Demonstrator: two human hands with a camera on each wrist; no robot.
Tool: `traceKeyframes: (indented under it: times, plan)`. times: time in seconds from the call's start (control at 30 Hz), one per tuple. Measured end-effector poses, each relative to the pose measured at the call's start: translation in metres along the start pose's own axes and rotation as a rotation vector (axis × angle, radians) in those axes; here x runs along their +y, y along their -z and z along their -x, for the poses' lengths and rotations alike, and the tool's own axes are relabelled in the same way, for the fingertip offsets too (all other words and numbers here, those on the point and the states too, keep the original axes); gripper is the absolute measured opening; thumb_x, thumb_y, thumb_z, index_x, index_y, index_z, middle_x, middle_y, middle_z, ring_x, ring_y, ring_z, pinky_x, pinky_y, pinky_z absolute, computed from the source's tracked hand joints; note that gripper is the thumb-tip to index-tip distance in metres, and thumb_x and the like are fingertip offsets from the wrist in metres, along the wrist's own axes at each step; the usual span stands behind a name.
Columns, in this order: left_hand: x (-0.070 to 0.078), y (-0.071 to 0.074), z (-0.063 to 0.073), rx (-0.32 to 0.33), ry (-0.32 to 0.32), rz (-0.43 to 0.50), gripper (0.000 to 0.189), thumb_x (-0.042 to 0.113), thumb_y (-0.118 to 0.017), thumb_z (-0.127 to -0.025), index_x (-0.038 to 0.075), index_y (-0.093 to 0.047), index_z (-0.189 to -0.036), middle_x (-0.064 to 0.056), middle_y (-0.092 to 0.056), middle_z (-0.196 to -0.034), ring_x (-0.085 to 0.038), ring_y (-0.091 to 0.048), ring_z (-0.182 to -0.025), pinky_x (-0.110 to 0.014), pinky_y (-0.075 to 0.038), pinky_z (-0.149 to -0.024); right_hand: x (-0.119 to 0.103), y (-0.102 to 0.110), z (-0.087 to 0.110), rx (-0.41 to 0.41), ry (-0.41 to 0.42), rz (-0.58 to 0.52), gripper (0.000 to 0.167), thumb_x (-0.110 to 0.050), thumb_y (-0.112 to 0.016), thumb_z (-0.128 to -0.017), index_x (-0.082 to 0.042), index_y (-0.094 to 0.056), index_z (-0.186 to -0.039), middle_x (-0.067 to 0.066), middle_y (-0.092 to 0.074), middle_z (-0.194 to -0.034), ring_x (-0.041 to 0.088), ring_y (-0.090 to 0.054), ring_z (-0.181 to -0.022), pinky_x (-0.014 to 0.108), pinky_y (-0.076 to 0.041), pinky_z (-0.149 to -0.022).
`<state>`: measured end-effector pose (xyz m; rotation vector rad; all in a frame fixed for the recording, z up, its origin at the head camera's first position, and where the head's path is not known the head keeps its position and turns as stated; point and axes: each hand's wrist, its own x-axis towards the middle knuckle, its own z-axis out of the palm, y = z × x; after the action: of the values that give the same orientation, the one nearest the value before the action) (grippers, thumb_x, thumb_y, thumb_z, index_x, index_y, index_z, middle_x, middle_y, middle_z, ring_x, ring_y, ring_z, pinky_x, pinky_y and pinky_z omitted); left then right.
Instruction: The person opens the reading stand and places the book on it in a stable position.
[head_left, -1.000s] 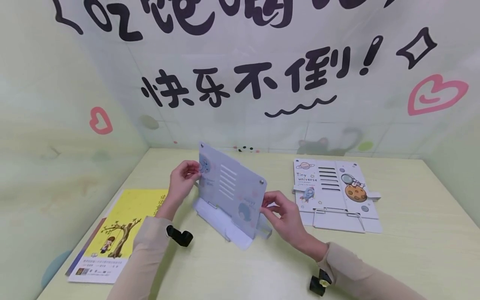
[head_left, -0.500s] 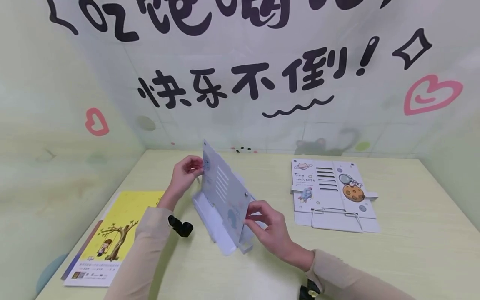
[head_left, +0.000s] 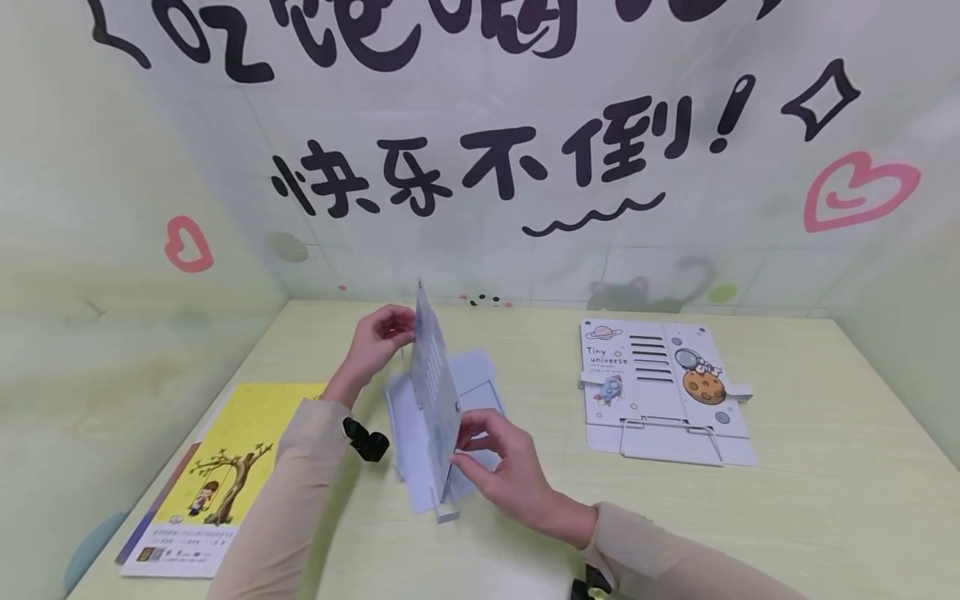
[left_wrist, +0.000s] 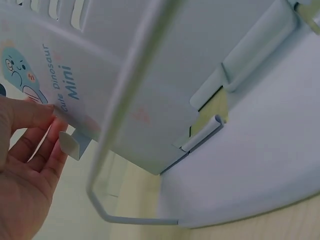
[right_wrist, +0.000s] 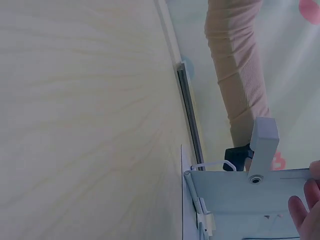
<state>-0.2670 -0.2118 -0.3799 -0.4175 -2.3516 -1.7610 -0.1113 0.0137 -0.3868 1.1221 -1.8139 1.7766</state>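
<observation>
Both hands pinch the upright panel of a pale metal book stand (head_left: 432, 379) near the middle of the table. My left hand (head_left: 381, 337) holds its far side edge, my right hand (head_left: 501, 467) its near edge. The panel is seen almost edge-on, its flat base (head_left: 474, 371) spreading on the table beneath. Up close in the left wrist view, the stand's front (left_wrist: 145, 95) shows a blue dinosaur print, slots and a wire page rest, with my left thumb against the print side. In the right wrist view, its back (right_wrist: 225, 187) and a small side clip appear beside my right fingertips.
A second book stand (head_left: 663, 379) with a space print lies folded at the right of the table (head_left: 840, 467). Several books, the top one with a yellow cover (head_left: 232, 467), lie at the left beside my left forearm. A printed curtain (head_left: 465, 250) hangs behind the table.
The book stand has turned so that its near side swings left, bringing the panel nearly edge-on. My right hand has moved left and nearer with it; the left hand has shifted slightly up and right.
</observation>
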Motion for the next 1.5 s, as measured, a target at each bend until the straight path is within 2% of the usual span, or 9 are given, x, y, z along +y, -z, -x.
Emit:
traceKeyframes:
  times: [0.17,0.33,0.47,0.53,0.63,0.77,0.97,1.2,1.5]
  plan:
    - [0.0,0.002,0.0,-0.017,0.007,-0.062,0.025,-0.012,-0.06,-0.083,-0.011,-0.058,-0.108,-0.019,-0.061,-0.099,-0.013,-0.057,-0.088,-0.026,-0.049,-0.083,-0.015,-0.009,-0.008,0.003,-0.032,-0.006,0.032,0.024,-0.064,-0.069,0.013,-0.052,-0.097,0.024,-0.057,-0.086,0.032,-0.059,-0.075,0.037,-0.056,-0.066]
    - [0.012,0.006,0.009,-0.048,-0.045,-0.262,0.031,-0.002,-0.062,-0.086,-0.007,-0.059,-0.116,-0.025,-0.058,-0.111,-0.033,-0.057,-0.095,-0.051,-0.04,-0.092,0.0,-0.017,-0.003,0.003,-0.059,0.011,0.034,0.022,-0.065,-0.07,0.011,-0.052,-0.099,0.023,-0.058,-0.087,0.03,-0.06,-0.077,0.034,-0.056,-0.067]
    - [0.035,0.003,0.03,-0.046,-0.074,-0.327,0.03,0.001,-0.061,-0.088,-0.008,-0.057,-0.116,-0.024,-0.058,-0.109,-0.034,-0.059,-0.092,-0.047,-0.045,-0.087,0.009,-0.02,0.0,0.014,-0.087,0.023,0.035,0.019,-0.066,-0.071,0.008,-0.052,-0.101,0.02,-0.058,-0.089,0.029,-0.06,-0.079,0.033,-0.056,-0.068]
    - [0.049,0.0,0.046,-0.04,-0.079,-0.283,0.027,0.002,-0.059,-0.089,-0.008,-0.056,-0.114,-0.022,-0.059,-0.107,-0.029,-0.059,-0.091,-0.037,-0.048,-0.085,0.009,-0.02,0.0,0.019,-0.102,0.017,0.034,0.018,-0.066,-0.072,0.007,-0.052,-0.102,0.02,-0.059,-0.091,0.03,-0.06,-0.079,0.032,-0.056,-0.069]
    - [0.068,-0.005,0.074,-0.032,-0.102,-0.129,0.023,-0.001,-0.057,-0.09,-0.009,-0.053,-0.111,-0.02,-0.057,-0.104,-0.021,-0.057,-0.091,-0.024,-0.05,-0.081,0.008,-0.021,0.0,0.021,-0.11,0.01,0.034,0.016,-0.067,-0.073,0.006,-0.053,-0.103,0.019,-0.06,-0.093,0.03,-0.061,-0.08,0.032,-0.056,-0.069]
    - [0.086,-0.015,0.107,-0.014,-0.166,0.05,0.026,-0.009,-0.053,-0.088,-0.014,-0.048,-0.113,-0.015,-0.055,-0.104,-0.014,-0.055,-0.091,-0.019,-0.051,-0.077,0.008,-0.022,-0.001,0.021,-0.103,0.001,0.032,0.016,-0.066,-0.075,0.007,-0.053,-0.102,0.02,-0.06,-0.092,0.029,-0.061,-0.08,0.03,-0.056,-0.069]
    - [0.1,-0.032,0.139,0.034,-0.202,0.062,0.047,-0.015,-0.063,-0.077,-0.011,-0.045,-0.119,-0.006,-0.051,-0.11,-0.017,-0.054,-0.095,-0.021,-0.051,-0.078,0.008,-0.024,-0.001,0.013,-0.088,0.007,0.03,0.013,-0.065,-0.077,0.005,-0.053,-0.103,0.017,-0.06,-0.093,0.025,-0.062,-0.08,0.029,-0.056,-0.07]
    - [0.104,-0.049,0.148,0.143,-0.183,-0.093,0.066,-0.005,-0.078,-0.067,-0.003,-0.044,-0.124,-0.016,-0.05,-0.118,-0.027,-0.052,-0.099,-0.029,-0.053,-0.078,0.007,-0.025,-0.002,0.011,-0.098,0.009,0.027,0.011,-0.066,-0.079,0.006,-0.054,-0.103,0.02,-0.059,-0.097,0.023,-0.061,-0.086,0.028,-0.056,-0.071]
    - [0.103,-0.057,0.147,0.184,-0.222,-0.149,0.06,-0.014,-0.068,-0.069,-0.002,-0.045,-0.123,-0.013,-0.05,-0.119,-0.017,-0.051,-0.099,-0.029,-0.055,-0.073,0.008,-0.023,-0.004,-0.057,-0.113,-0.011,0.03,0.012,-0.064,-0.08,0.003,-0.053,-0.106,0.015,-0.059,-0.101,0.024,-0.062,-0.09,0.029,-0.055,-0.074]
